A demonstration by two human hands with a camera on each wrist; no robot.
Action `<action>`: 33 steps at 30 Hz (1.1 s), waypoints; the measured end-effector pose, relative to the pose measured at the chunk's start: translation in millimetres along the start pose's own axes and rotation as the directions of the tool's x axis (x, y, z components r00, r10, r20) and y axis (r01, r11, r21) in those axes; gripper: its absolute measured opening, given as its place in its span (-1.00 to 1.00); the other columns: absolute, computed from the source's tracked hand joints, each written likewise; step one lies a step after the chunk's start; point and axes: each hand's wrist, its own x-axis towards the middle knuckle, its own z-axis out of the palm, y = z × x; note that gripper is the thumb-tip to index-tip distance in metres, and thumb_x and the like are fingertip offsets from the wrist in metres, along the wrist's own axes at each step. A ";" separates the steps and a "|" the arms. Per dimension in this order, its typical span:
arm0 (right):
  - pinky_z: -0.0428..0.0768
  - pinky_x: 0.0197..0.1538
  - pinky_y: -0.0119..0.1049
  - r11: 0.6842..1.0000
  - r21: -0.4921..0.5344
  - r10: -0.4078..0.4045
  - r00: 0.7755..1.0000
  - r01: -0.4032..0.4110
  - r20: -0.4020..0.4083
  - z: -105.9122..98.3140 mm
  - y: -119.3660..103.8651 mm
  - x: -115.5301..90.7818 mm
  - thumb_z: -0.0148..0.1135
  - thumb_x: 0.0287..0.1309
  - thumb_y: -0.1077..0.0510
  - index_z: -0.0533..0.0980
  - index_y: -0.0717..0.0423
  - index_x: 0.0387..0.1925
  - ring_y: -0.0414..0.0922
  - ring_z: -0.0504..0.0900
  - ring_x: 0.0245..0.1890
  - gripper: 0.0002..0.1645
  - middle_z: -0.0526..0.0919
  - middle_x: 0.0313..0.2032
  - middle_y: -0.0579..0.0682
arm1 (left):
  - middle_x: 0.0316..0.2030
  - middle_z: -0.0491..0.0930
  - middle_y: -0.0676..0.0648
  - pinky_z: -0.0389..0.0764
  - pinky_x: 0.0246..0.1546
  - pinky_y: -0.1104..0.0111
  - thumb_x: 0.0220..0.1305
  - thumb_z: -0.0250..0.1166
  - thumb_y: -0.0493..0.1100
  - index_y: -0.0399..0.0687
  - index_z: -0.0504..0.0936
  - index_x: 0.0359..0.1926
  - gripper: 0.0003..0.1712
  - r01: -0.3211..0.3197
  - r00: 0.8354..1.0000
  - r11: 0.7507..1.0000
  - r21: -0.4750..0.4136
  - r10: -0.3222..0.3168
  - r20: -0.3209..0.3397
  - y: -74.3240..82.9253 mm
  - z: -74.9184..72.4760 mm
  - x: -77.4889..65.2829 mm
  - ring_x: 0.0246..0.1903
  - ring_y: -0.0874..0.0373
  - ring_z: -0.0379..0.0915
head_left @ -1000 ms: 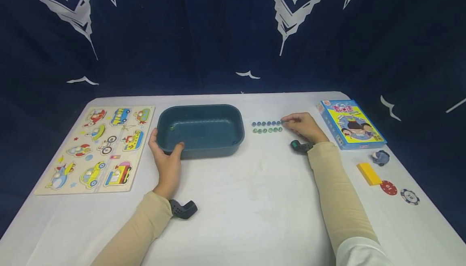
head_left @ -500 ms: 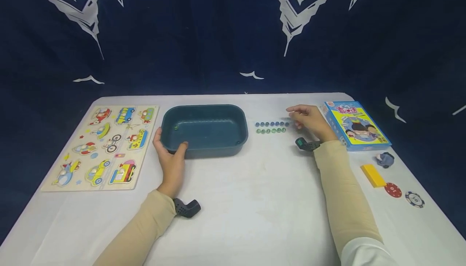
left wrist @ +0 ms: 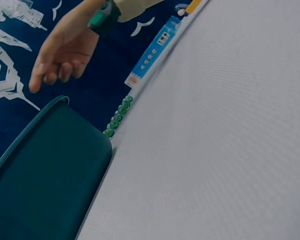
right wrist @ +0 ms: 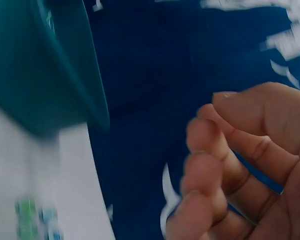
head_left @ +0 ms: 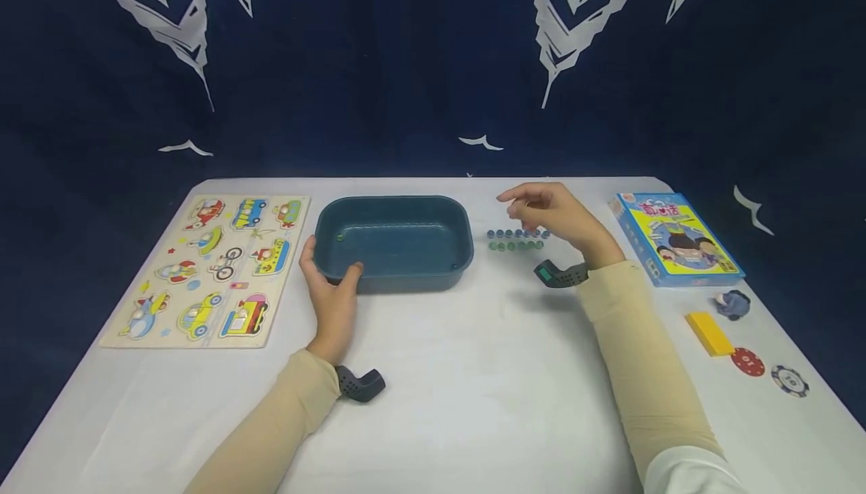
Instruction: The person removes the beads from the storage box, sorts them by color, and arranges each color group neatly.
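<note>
- So the tub sits on the desk, and the left hand has it by the near left corner: thumb hooked over the near rim, fingers wrapped round the outside of the left wall.
- Right hand is up in the air to the right of the tub. Index finger reaches toward the tub, the rest are loosely curled with the thumb close to them. Right wrist view shows nothing in the grip, so I'd call it empty.
- Marbles: one green marble is inside the tub, toward its left end. There's also a tiny dark spot at the tub's right end, but I can't tell what that is.
- Just right of the tub on the desk you've got a row of blue marbles, with a row of green marbles on the nearer side of it.
- Handling, my guess: the marbles look like glass, so hard, slick, light and super keen to roll. Pinch one across its middle with thumb and index, soft but steady; squeeze off-centre and it'll probably shoot out.
- The tub looks like stiff plastic, likely light and easy to slide, so a hold on the rim makes sense. Tip it and that loose marble would probably run.
- Puzzle board is left of the tub; boxed game is off to its right, beyond the marbles.
</note>
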 end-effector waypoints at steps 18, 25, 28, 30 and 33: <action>0.58 -0.30 -0.18 0.999 -0.041 0.010 0.844 0.014 0.536 110.9 -60.7 107.5 0.16 0.35 0.19 0.51 0.24 0.21 -0.06 0.55 -0.37 -0.56 0.63 -0.11 0.28 | 0.52 -0.12 0.12 -0.22 0.47 0.24 0.25 0.27 -0.26 0.12 -0.09 0.53 -0.03 -0.069 0.997 0.998 -0.002 0.069 -0.031 -9.6 5.0 4.5 0.51 0.27 -0.34; 0.59 -0.28 -0.27 0.990 -0.123 0.126 0.837 -0.071 0.532 145.3 -59.3 140.9 0.11 0.35 0.24 0.52 0.18 0.21 -0.11 0.57 -0.35 -0.58 0.65 -0.04 0.14 | 0.51 -0.11 0.13 -0.18 0.47 0.24 0.26 0.27 -0.27 0.14 -0.07 0.52 -0.04 -0.061 0.998 0.998 -0.022 0.060 -0.032 -12.5 5.2 5.4 0.50 0.27 -0.31; 0.62 -0.24 -0.28 0.981 -0.184 0.153 0.831 -0.062 0.535 162.7 -58.9 148.1 0.16 0.32 0.25 0.53 0.17 0.20 -0.12 0.58 -0.34 -0.58 0.65 -0.09 0.09 | 0.52 -0.11 0.11 -0.17 0.47 0.21 0.26 0.26 -0.29 0.15 -0.06 0.52 -0.05 -0.065 0.997 0.998 -0.021 0.064 -0.033 -12.7 4.0 5.2 0.50 0.24 -0.30; 0.63 -0.23 -0.27 0.973 -0.227 0.165 0.823 -0.046 0.543 173.2 -59.9 151.8 0.19 0.30 0.25 0.52 0.18 0.21 -0.12 0.59 -0.33 -0.56 0.64 -0.11 0.09 | 0.52 -0.12 0.10 -0.17 0.48 0.20 0.26 0.26 -0.30 0.14 -0.06 0.52 -0.05 -0.071 0.997 0.997 -0.021 0.070 -0.033 -11.9 2.9 5.0 0.51 0.22 -0.30; 0.65 -0.21 -0.27 0.959 -0.284 0.182 0.816 -0.023 0.549 186.6 -60.9 156.7 0.18 0.31 0.27 0.49 0.16 0.24 -0.10 0.62 -0.31 -0.53 0.64 -0.12 0.11 | 0.53 -0.13 0.08 -0.17 0.48 0.19 0.26 0.26 -0.31 0.15 -0.05 0.52 -0.06 -0.081 0.996 0.996 -0.022 0.081 -0.034 -10.9 1.2 5.2 0.51 0.21 -0.31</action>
